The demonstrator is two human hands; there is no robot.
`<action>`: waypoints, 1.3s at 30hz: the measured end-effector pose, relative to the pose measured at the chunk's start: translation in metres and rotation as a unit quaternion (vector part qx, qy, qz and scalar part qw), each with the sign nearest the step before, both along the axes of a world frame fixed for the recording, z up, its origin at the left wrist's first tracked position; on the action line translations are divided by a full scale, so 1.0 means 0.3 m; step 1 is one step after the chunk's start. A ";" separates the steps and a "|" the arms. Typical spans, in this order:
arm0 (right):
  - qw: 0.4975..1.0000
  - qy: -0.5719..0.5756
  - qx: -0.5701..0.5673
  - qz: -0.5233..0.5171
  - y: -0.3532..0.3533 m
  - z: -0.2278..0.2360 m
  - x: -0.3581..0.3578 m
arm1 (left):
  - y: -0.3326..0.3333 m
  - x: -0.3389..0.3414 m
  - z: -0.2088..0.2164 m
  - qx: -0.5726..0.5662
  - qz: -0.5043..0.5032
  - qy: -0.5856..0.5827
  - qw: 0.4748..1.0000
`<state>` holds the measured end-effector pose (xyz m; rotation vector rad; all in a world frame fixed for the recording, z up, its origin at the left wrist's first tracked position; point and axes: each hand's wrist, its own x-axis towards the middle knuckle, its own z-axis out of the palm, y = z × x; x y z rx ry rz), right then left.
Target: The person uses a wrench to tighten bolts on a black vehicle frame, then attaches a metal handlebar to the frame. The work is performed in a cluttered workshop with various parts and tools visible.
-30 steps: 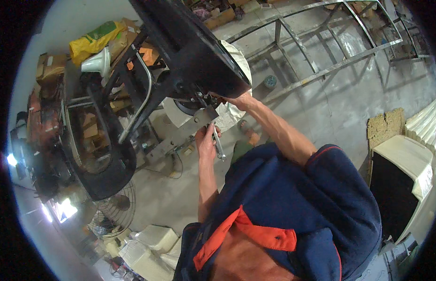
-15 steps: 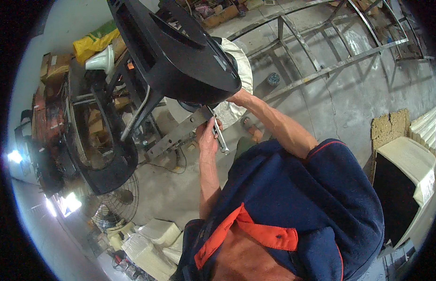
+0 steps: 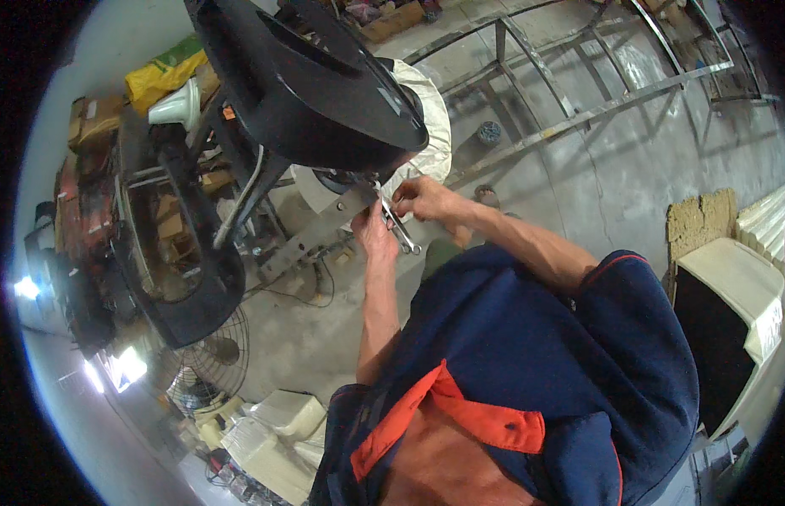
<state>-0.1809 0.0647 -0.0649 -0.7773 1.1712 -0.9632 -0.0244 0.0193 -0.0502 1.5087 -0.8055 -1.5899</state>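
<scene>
The left hand, its forearm stretched nearly straight ahead, grasps the wrench below the black shell, near the metal bar; the right hand angles leftward beside it, fingers bent, grip impossible to tell.

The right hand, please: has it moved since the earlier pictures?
Yes, the right hand moved downward in the picture, judged against the grey metal frame.

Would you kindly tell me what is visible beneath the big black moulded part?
A grey metal bar and part of a white sheet show beyond the black part; whatever lies further underneath is covered.
</scene>
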 end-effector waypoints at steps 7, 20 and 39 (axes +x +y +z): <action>0.985 0.168 -0.022 0.002 0.040 0.005 0.064 | 0.038 -0.008 -0.055 -0.039 0.019 -0.036 0.998; 0.973 0.191 -0.067 0.113 0.142 0.010 0.015 | 0.025 0.017 -0.015 -0.048 0.031 0.064 0.996; 0.988 0.124 -0.091 0.010 0.150 -0.057 -0.033 | -0.019 -0.029 0.063 -0.102 -0.031 0.085 0.991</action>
